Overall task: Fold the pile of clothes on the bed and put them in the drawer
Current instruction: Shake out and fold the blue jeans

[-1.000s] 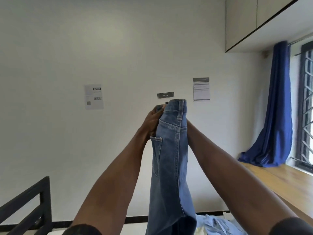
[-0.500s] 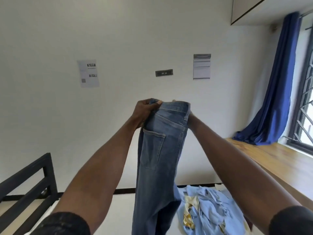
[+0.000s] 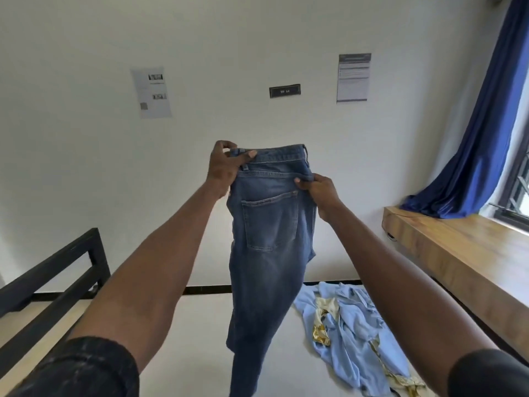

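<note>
Early stage: we hold the jeans (image 3: 269, 224) aloft above the bed (image 3: 183, 353), left hand (image 3: 223, 167) and right hand (image 3: 322, 193) pinching the waistband, legs halved lengthwise, w/ light-blue garment (image 3: 352, 325) unfolded (drawer not visible).

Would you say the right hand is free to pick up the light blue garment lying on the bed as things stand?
Probably not yet. The right hand pinches the side of the jeans, held up with the left hand. The light blue garment lies uncovered below on the bed, so only the grip hinders it.
</note>
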`<action>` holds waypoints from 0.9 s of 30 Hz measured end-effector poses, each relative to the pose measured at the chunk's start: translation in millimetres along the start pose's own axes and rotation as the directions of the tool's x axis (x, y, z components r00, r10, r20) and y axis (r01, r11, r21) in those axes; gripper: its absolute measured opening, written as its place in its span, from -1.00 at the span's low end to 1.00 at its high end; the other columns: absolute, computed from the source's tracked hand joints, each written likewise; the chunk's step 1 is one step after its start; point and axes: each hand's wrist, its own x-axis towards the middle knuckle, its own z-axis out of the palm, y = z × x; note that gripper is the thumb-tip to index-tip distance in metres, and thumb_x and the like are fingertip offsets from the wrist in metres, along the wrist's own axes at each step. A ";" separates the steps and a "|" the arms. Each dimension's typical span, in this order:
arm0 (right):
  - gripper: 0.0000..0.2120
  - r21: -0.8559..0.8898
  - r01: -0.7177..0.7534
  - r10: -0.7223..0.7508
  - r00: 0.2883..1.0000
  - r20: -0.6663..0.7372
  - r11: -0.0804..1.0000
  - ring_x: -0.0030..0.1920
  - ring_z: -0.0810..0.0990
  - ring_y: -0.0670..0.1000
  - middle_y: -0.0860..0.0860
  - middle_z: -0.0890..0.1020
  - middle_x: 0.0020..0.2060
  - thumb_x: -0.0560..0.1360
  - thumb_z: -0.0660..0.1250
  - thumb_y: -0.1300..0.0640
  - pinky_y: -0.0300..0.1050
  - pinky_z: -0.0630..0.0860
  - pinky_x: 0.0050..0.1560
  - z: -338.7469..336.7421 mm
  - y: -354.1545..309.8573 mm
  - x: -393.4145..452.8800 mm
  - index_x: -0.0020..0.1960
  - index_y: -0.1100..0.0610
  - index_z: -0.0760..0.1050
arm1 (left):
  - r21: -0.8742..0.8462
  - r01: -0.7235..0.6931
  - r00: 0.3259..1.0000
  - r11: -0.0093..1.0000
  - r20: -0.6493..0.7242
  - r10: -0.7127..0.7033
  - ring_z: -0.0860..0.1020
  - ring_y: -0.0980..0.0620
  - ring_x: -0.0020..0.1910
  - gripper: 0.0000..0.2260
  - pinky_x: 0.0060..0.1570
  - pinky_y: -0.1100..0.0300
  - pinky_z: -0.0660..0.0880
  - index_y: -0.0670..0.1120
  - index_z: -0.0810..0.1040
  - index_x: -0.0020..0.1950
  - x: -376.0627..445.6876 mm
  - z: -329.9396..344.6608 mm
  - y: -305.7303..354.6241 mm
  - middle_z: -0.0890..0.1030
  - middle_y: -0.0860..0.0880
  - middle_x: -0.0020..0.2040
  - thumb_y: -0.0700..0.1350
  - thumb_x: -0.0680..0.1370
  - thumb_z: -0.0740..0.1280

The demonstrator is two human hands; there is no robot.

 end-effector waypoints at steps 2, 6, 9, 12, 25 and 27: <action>-0.93 -0.035 0.008 -0.008 1.000 0.015 0.999 -0.03 0.68 0.18 0.18 0.70 -0.04 0.47 0.46 0.25 0.19 0.61 0.11 8.8 5.9 -1.4 -0.05 0.20 0.63 | 0.151 0.087 0.981 0.985 0.158 -0.111 0.55 0.05 -0.15 -0.60 -0.25 0.30 0.52 -0.12 0.48 0.05 5.0 -21.3 1.2 0.57 -0.04 -0.09 -0.12 0.36 0.60; -0.92 -0.066 0.071 -0.068 0.996 0.057 0.995 -0.11 0.66 0.11 0.19 0.70 -0.08 0.49 0.43 0.25 0.17 0.60 0.07 29.9 20.7 -11.0 -0.05 0.26 0.61 | 0.593 0.170 0.754 0.787 0.435 -0.491 0.65 -0.07 -0.02 -0.58 -0.03 0.08 0.61 -0.21 0.58 0.17 10.6 -52.6 22.8 0.67 -0.17 0.09 -0.12 0.37 0.56; -0.93 -0.167 0.092 -0.091 0.996 0.013 0.982 -0.20 0.63 0.06 0.12 0.70 -0.21 0.47 0.43 0.23 0.13 0.60 -0.06 50.9 32.9 -18.9 -0.19 0.18 0.60 | 0.788 0.068 0.677 0.612 0.414 -0.608 0.69 -0.11 -0.05 -0.51 0.03 -0.02 0.63 -0.18 0.63 0.11 4.5 -45.8 32.2 0.71 -0.14 0.01 0.07 0.32 0.59; -0.89 -0.269 0.114 -0.110 0.993 0.031 0.956 -0.23 0.61 0.05 0.13 0.69 -0.23 0.43 0.44 0.16 0.14 0.57 -0.14 65.8 39.3 -22.3 -0.19 0.20 0.59 | 0.856 -0.009 0.734 0.518 0.357 -0.577 0.69 -0.07 -0.09 -0.43 -0.02 0.02 0.62 -0.05 0.65 0.06 -7.8 -30.1 24.3 0.71 -0.03 -0.07 0.31 0.24 0.56; -0.64 -0.764 -0.048 0.559 0.712 0.425 0.643 0.06 0.65 0.08 0.04 0.72 -0.06 0.21 0.58 0.14 0.00 0.53 0.19 -57.9 125.4 -63.3 -0.02 0.20 0.66 | 0.537 -0.083 0.852 0.840 0.475 -0.219 0.65 0.08 -0.24 -0.94 -0.15 0.21 0.57 0.03 0.72 -0.11 -24.3 -28.8 8.7 0.72 -0.01 -0.19 -0.08 0.44 0.53; -0.63 -0.741 -0.102 0.502 0.794 0.342 0.664 0.12 0.62 0.14 0.12 0.70 0.02 0.25 0.56 0.14 0.05 0.50 0.26 -70.5 145.1 -68.7 0.03 0.22 0.66 | 0.542 -0.081 0.849 0.837 0.477 -0.226 0.66 0.06 -0.21 -0.93 -0.13 0.19 0.58 0.05 0.73 -0.11 -23.6 -34.4 11.9 0.73 -0.02 -0.18 -0.07 0.43 0.53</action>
